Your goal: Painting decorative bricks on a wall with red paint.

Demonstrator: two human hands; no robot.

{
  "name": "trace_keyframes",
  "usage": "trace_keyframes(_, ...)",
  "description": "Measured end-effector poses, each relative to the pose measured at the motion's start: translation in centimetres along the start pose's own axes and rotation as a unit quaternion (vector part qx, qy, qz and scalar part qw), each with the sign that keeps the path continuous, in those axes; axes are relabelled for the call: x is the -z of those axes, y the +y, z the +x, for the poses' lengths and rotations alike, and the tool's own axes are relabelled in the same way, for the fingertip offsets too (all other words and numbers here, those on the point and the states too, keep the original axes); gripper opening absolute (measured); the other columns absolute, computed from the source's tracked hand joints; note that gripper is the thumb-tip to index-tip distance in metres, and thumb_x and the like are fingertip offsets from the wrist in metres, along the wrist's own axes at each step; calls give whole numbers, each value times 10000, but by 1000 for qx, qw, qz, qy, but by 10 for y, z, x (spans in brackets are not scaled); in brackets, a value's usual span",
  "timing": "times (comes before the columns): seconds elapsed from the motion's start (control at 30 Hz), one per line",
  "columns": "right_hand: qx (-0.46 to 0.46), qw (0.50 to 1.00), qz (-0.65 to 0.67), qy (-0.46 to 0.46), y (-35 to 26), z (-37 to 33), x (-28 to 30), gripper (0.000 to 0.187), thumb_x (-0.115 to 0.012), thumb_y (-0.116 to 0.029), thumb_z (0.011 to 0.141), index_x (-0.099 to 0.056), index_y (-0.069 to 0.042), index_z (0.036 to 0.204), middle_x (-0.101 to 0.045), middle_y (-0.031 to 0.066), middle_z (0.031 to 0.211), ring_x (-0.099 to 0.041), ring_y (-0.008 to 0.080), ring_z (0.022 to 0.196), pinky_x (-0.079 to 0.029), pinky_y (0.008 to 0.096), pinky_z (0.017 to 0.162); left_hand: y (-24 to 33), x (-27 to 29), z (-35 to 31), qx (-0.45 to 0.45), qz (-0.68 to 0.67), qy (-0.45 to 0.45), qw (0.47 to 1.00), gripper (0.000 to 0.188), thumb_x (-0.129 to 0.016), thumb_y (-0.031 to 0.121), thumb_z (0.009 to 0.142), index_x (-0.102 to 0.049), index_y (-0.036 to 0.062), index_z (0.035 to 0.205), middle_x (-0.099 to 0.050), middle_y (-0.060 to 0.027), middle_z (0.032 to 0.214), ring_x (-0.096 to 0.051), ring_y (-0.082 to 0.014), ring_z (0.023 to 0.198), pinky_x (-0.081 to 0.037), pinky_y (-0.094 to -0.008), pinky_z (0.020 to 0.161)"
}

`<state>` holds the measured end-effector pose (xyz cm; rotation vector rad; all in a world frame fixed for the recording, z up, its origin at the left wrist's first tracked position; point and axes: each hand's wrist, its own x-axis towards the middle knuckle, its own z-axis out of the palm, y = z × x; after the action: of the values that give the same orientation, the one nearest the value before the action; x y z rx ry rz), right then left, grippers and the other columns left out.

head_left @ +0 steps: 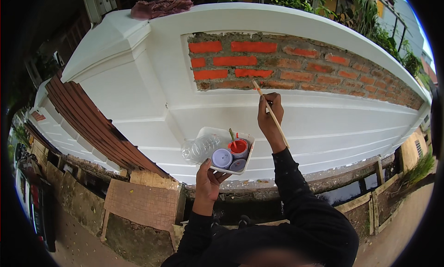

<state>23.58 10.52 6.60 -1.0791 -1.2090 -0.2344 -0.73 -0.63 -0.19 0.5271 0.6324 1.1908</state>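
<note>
Far forward the right arm (295, 186) is stretched, the right hand (270, 115) curled there in a pinch, while lower down the left forearm (198, 227) is angled upward, the left hand (208, 182) cupped, thumb (204, 166) raised, fingers (217, 175) turned rightward!

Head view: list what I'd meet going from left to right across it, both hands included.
Dark vehicle, crumpled cloth, left hand, open pot of red paint, right hand, clump of tall grass.
</note>
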Motion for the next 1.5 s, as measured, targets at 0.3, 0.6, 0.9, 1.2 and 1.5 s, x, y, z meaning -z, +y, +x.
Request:
trace_keyframes(0.3, 36, 997, -47, 49, 13, 2, 24, 116, -612, -9, 980, -498, 0, 959, -581, 104, 829, -552, 145, 644, -462, 275, 583, 8, 1, -6, -11, 2, 7, 1000, 539, -639, 402, 929, -540, 18, 1294, -662, -157, 1214, -696, -319, 1080, -592, -483, 943)
trace_keyframes(0.6, 35, 999, -3, -24, 9, 7, -4, 137, -648, -18, 952, -516, 2, 983, -593, 132, 795, -586, 195, 621, -474, 305, 559, 1, -1, -2, -4, -8, -8, 1000, 524, -621, 395, 941, -541, 19, 1298, -670, -148, 1210, -700, -316, 1074, -597, -475, 935)
trace_keyframes(0.9, 18, 999, -50, -7, 16, 3, 20, 127, -629, -29, 972, -505, -3, 983, -589, 115, 797, -562, 174, 621, -476, 301, 572, 1, -6, -2, 5, -1, -11, 1000, 493, -614, 381, 944, -544, 30, 1282, -675, -147, 1206, -708, -313, 1054, -597, -476, 931)
trace_keyframes(1.2, -37, 996, -34, 67, 15, 2, 39, 115, -608, -50, 993, -506, -3, 969, -607, 100, 830, -583, 149, 678, -483, 289, 602, 7, -4, -1, 19, 0, -5, 1000, 493, -614, 393, 945, -542, 39, 1280, -676, -152, 1197, -702, -325, 1068, -578, -504, 958)
trace_keyframes(1.5, -17, 995, -97, 19, 11, -9, 23, 131, -620, -73, 989, -511, 0, 988, -618, 121, 804, -595, 182, 626, -482, 321, 565, 21, 10, 6, 38, 1, -37, 999, 510, -620, 390, 946, -532, 24, 1290, -673, -147, 1205, -703, -323, 1067, -582, -502, 956)
